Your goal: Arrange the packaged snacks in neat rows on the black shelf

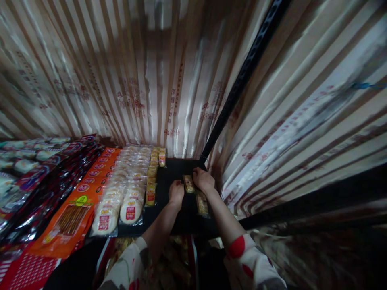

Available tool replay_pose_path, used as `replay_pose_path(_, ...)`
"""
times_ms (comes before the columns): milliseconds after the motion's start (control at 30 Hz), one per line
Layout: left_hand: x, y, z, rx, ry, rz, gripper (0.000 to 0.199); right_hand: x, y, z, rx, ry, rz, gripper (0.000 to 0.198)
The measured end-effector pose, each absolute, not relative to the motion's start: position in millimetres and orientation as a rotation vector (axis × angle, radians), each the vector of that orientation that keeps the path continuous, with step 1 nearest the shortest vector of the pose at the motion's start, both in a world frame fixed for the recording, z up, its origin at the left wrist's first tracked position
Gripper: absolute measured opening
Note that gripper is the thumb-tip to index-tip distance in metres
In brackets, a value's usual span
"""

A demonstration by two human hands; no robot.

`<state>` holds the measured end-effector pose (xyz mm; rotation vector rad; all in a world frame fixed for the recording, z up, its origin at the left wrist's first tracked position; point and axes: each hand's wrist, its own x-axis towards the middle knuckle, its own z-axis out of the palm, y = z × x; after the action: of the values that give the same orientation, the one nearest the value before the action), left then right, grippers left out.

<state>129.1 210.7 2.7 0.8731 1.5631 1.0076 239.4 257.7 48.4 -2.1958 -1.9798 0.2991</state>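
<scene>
On the dark shelf, a small clear-wrapped snack packet [189, 184] with yellowish contents lies between my two hands. My left hand [176, 191] is just left of it, fingers curled together and nothing visible in them. At the packet's upper right is my right hand [203, 179], its fingers bent downward; whether they grip anything is hidden. Under my right wrist lies a second wrapped packet [202, 203], partly covered by the forearm. Farther left, similar small yellow packets [150, 193] form a row running toward the back.
Rows of round white crackers in clear wrap [130, 207] stand left of the small packets. Beyond them are orange snack bags [74, 219] and dark red bags [57, 189]. A black metal post [238, 96] rises at the back right corner, before printed plastic sheeting [169, 80]. A red basket [33, 268] sits lower left.
</scene>
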Motion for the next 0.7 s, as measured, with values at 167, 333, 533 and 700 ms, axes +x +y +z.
replay_pose_path(167, 136, 196, 10, 0.778, 1.56, 1.038, 0.02, 231, 239, 51, -2.114, -2.196, 0.464, 0.031)
replay_pose_path(333, 124, 168, 16, 0.624, 1.533, 1.135, 0.029, 205, 214, 50, -1.977, -2.279, 0.476, 0.031)
replay_pose_path(533, 98, 125, 18, 0.384, 1.457, 1.213, 0.037, 195, 164, 45, -1.807, -2.37, 0.555, 0.025)
replay_pose_path(700, 89, 97, 20, 0.337, 1.393, 1.218, 0.034, 192, 123, 36, -1.768, -2.373, 0.42, 0.028)
